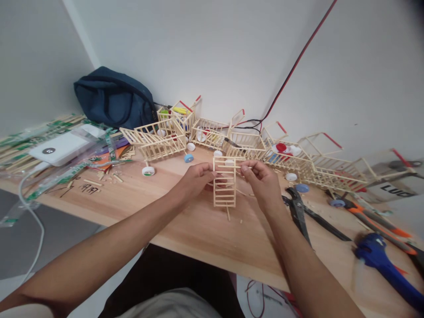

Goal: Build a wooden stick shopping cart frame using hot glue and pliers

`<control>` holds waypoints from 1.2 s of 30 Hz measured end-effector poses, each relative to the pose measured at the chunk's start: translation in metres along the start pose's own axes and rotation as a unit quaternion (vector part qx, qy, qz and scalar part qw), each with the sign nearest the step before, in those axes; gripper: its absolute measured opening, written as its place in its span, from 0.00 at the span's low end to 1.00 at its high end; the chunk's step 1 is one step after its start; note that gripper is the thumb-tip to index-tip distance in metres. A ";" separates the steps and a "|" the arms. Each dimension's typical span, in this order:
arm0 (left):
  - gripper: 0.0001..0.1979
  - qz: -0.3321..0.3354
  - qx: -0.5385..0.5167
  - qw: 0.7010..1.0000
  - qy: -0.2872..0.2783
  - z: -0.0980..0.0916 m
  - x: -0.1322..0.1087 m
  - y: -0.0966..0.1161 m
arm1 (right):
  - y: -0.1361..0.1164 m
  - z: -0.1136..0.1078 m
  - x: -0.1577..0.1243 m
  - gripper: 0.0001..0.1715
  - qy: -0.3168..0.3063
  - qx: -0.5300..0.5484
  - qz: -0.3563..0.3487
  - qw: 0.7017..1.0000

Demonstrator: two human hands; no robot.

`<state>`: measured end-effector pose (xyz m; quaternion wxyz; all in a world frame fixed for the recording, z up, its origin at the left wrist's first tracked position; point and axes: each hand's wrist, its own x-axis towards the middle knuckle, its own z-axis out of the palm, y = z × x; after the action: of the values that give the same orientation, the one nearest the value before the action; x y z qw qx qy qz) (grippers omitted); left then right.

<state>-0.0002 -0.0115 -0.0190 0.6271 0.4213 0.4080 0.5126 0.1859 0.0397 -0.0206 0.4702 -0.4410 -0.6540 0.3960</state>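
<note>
A small ladder-like panel of thin wooden sticks (225,187) stands upright over the wooden table (185,221). My left hand (195,176) pinches its upper left side, fingers closed on the rail. My right hand (260,176) pinches its upper right side, with a thin stick between thumb and forefinger at the top rung. One loose stick pokes out below the panel.
Several stick-built carts (159,141) with bottle-cap wheels line the wall. Black pliers (298,207), orange-handled cutters (374,221) and a blue tool (384,260) lie at the right. A dark blue bag (112,99), stick packets (39,132) and a white box (59,148) sit left.
</note>
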 end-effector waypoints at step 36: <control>0.11 0.011 0.044 0.999 0.007 0.000 0.005 -0.001 | 0.003 0.003 0.000 0.06 -0.020 -0.167 -0.092 0.981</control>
<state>0.0008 -0.0067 -0.0203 0.5994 0.4498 0.4299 0.5036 0.1837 0.0406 -0.0236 0.4113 -0.4436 -0.7576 0.2450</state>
